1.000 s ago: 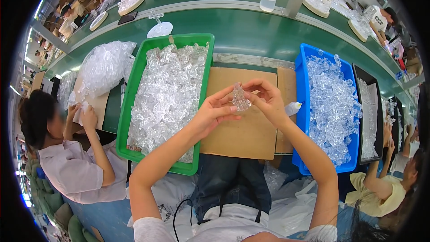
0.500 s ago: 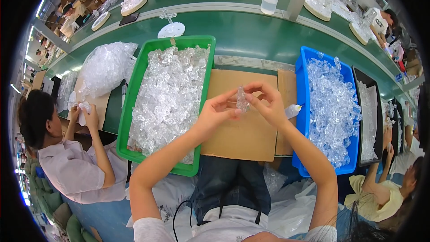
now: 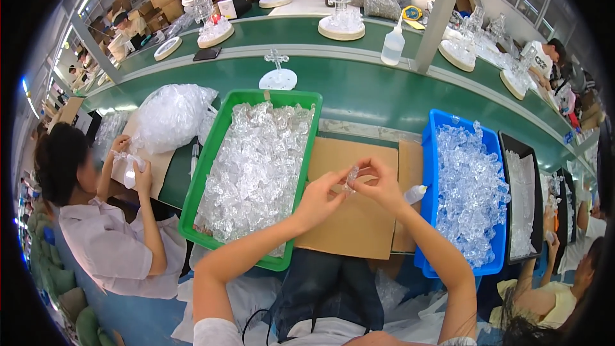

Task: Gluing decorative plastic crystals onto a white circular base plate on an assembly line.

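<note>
A: Hands first. State?
B: Right hand (image 3: 380,182): thumb and fingers pinching a small, clear, glassy knobbed piece (image 3: 352,178). Left hand (image 3: 323,195): fingers drawn in against its other side; cannot tell whether they pinch or merely touch.
A: Location and handling?
B: Piece is held up over a flat brown cardboard sheet (image 3: 352,230). My judgement: light fingertip grip at the edges, one hand steadying while the other turns; stay above the cardboard, since smooth clear parts probably slip.
A: Obstructions?
B: Left forearm crosses the near corner of a green plastic bin (image 3: 295,95), heaped with clear parts. A small white squeeze bottle (image 3: 414,193) lies just beside the right hand, before a blue plastic bin (image 3: 430,173), also heaped; an outward elbow or wrist could knock it.
A: Farther out?
B: Bulging clear plastic bag (image 3: 173,115) left of the green bin. Across the green desk (image 3: 365,80): a white round disc (image 3: 278,81) bearing a clear cross-shaped part, then a translucent nozzle bottle (image 3: 393,45).
</note>
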`<state>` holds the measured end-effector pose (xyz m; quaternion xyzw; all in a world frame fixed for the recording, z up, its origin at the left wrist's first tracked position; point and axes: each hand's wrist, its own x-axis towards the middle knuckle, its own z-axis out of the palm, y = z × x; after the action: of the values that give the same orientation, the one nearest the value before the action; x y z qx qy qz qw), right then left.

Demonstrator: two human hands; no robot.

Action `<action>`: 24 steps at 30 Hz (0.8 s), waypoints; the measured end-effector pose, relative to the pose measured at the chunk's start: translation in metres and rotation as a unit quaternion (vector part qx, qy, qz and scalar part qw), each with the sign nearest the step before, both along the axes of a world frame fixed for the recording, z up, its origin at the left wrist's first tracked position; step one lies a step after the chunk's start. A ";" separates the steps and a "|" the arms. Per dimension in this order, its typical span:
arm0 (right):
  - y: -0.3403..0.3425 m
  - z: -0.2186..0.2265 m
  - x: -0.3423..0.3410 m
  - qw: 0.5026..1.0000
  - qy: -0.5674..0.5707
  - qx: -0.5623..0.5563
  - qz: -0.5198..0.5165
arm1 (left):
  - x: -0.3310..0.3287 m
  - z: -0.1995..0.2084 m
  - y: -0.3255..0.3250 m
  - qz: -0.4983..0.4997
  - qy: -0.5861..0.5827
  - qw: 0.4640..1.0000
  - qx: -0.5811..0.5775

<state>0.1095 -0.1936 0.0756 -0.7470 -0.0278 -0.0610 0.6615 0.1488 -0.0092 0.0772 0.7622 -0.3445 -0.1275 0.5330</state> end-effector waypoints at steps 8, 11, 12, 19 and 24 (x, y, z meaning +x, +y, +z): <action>-0.010 -0.001 0.007 0.996 -0.010 0.032 -0.084 | 0.066 0.050 0.002 0.030 -0.066 0.997 -0.015; -0.013 0.001 0.009 0.991 -0.035 0.048 -0.118 | 0.171 0.077 -0.015 0.101 -0.279 0.955 0.009; -0.009 0.000 0.010 0.991 -0.036 0.055 -0.118 | 0.215 0.071 -0.014 0.143 -0.316 0.938 0.010; -0.004 0.004 0.003 0.994 -0.009 0.040 -0.105 | 0.380 0.014 -0.015 0.313 -0.332 0.854 0.251; -0.012 0.012 -0.008 0.990 0.019 0.054 -0.125 | 0.423 -0.019 -0.049 0.287 -0.244 0.871 0.315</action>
<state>0.1016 -0.2052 0.0871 -0.7087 0.0816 -0.1307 0.6885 0.5720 -0.0582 0.0577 0.9619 -0.1712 0.1192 0.1769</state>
